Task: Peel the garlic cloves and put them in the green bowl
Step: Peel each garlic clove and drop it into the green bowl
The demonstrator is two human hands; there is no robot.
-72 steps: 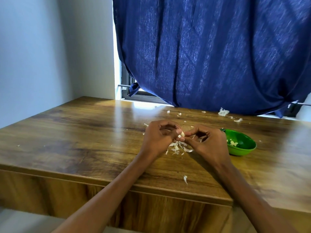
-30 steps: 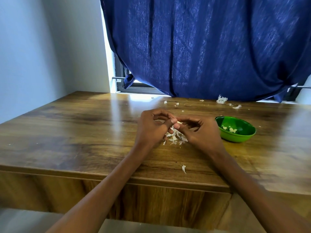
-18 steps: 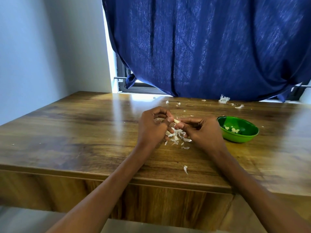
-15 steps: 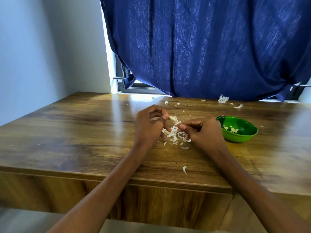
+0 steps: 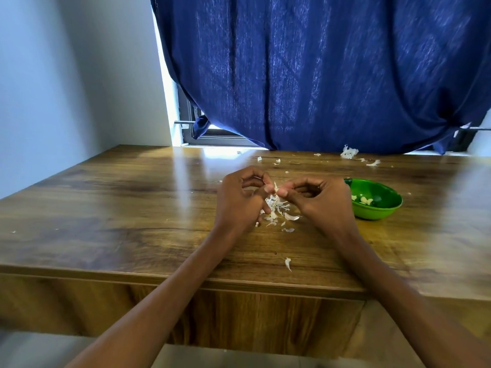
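**A garlic clove is pinched by both hands above the tabletop**

A small pale garlic clove [image 5: 275, 187] is held up in the air over the middle of the wooden tabletop [image 5: 106, 208]. It is pinched from two sides. The fingers of the left hand [image 5: 240, 200] are curled, and the clove is pinched between the thumb and first finger. The fingers of the right hand [image 5: 322, 201] are curled too, and the other side of the clove is pinched by its thumb and first finger. The two hands are almost touching at the tips. Most of the clove is hidden by the fingertips, so it cannot be told how much skin is left on it.

A little heap of white garlic skins [image 5: 276, 209] is seen on the tabletop just under the hands. One loose skin [image 5: 288, 263] is found near the front edge. More bits of skin [image 5: 348, 152] are scattered along the back edge, close to the blue curtain [image 5: 318, 70].

The green bowl [image 5: 382, 211] is set on the tabletop just beside the right hand, toward the right edge. A few pale peeled cloves [image 5: 366, 200] are seen inside it.
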